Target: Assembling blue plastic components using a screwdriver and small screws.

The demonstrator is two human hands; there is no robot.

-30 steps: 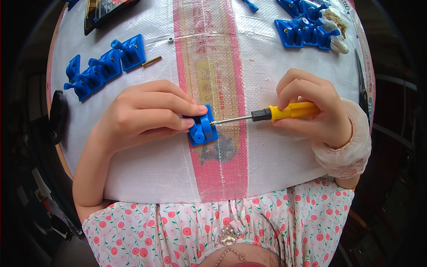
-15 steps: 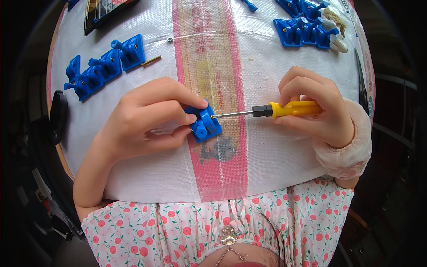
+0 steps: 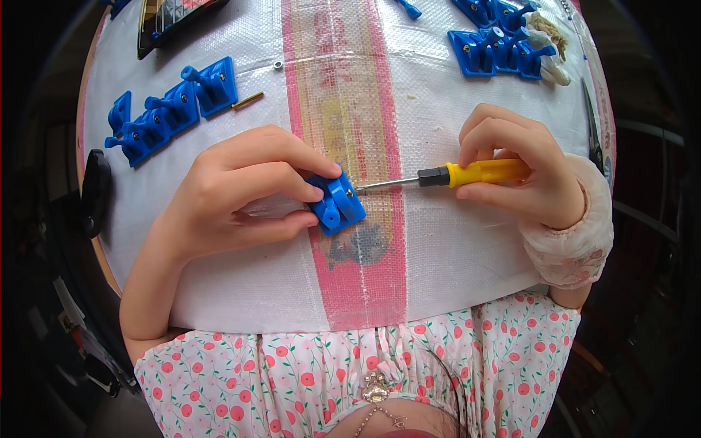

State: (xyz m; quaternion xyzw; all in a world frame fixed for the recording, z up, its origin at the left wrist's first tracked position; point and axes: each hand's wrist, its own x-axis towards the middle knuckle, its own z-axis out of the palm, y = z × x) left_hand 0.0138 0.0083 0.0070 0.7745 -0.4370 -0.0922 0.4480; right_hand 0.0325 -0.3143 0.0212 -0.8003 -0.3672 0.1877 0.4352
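Observation:
My left hand (image 3: 244, 193) grips a small blue plastic bracket (image 3: 337, 205) at its left side, thumb and fingers on its edges. The bracket has a raised curved part, a round peg and a brass-coloured screw (image 3: 349, 193) on its right side. In my right hand (image 3: 522, 168) is a screwdriver (image 3: 485, 173) with a yellow handle and black collar, held level between thumb and fingers. Its metal shaft points left, and the tip lies just right of the brass screw, seemingly a little apart from it.
Several similar blue brackets (image 3: 171, 109) stand in a row at the far left, beside a brass rod (image 3: 248, 101). More blue brackets (image 3: 496, 55) sit at the far right. A metal nut (image 3: 277, 66), a dark-framed tray (image 3: 175, 25) and a black object (image 3: 95, 191) also lie on the white woven sheet (image 3: 467, 270).
My right hand has drawn the screwdriver slightly right, so its tip has come off the brass screw. My left hand keeps the bracket nearly in place.

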